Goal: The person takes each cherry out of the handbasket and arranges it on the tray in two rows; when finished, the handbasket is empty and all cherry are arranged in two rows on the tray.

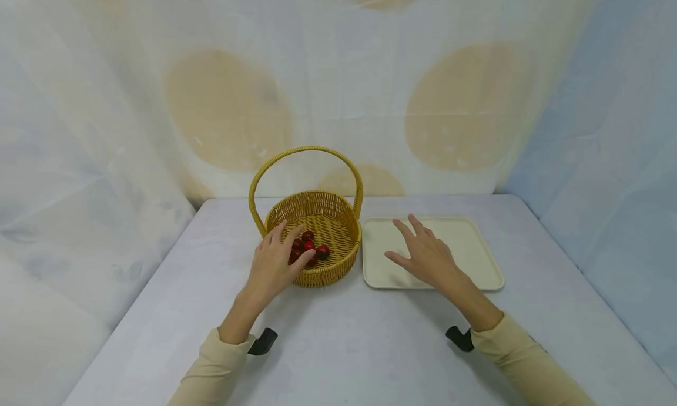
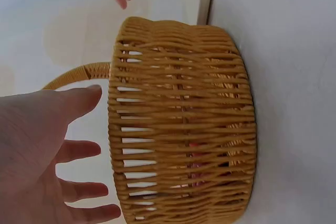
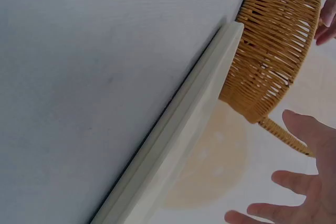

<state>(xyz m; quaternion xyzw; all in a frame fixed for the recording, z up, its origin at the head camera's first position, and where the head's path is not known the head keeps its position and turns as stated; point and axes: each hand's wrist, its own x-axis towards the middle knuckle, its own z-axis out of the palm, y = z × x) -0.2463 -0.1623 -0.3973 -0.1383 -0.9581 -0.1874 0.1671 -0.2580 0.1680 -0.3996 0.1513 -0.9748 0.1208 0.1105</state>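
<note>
A round yellow wicker basket (image 1: 338, 265) with a tall arched handle stands on the table, several dark red cherries (image 1: 323, 251) lying inside it. Over its near left rim hovers my left hand (image 1: 272, 265), fingers spread and holding nothing; it hides part of the cherries. The left wrist view shows the basket's woven side (image 2: 178, 114) just beyond the fingertips. To the basket's right lies a shallow cream tray (image 1: 471, 253) with nothing on it. Above this tray hangs my right hand (image 1: 425, 256), its fingers spread apart and nothing in them.
The white table (image 1: 349, 347) carries the basket and tray side by side, their edges close together. A pale curtain (image 1: 349, 100) with tan circles rises behind the table. Black curved pieces (image 1: 263, 341) show at both wrists.
</note>
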